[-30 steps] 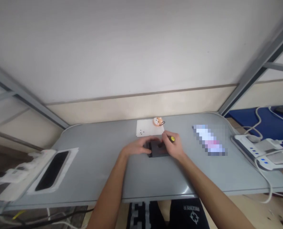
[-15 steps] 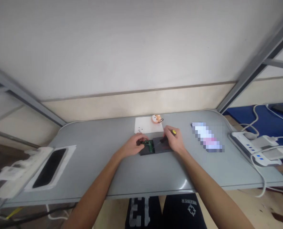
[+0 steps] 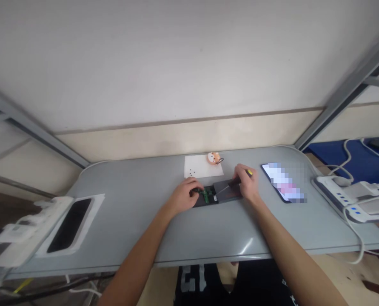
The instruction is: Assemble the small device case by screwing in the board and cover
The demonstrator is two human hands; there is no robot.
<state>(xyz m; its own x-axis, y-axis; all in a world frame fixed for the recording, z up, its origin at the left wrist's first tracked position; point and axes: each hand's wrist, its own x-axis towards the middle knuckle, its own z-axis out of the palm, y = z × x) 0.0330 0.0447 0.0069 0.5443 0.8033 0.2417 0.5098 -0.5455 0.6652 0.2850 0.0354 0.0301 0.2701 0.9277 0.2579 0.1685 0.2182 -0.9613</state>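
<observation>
A flat dark case (image 3: 228, 191) lies on the grey table (image 3: 138, 212) with a small green circuit board (image 3: 207, 195) showing at its left end. My left hand (image 3: 184, 196) rests on the case's left end, fingers curled over the board. My right hand (image 3: 248, 183) is closed around a screwdriver (image 3: 238, 180) with a yellow cap, its thin shaft pointing left toward the board.
Behind the case lies a white sheet (image 3: 202, 167) with tiny screws and an orange round charm (image 3: 213, 158). A phone (image 3: 283, 185) lies to the right, a power strip (image 3: 345, 199) with cables beyond it. Another phone (image 3: 69, 223) sits far left.
The dark case has slid apart toward the right, baring the green board. My right hand moved right with the screwdriver; my left hand stays on the left end.
</observation>
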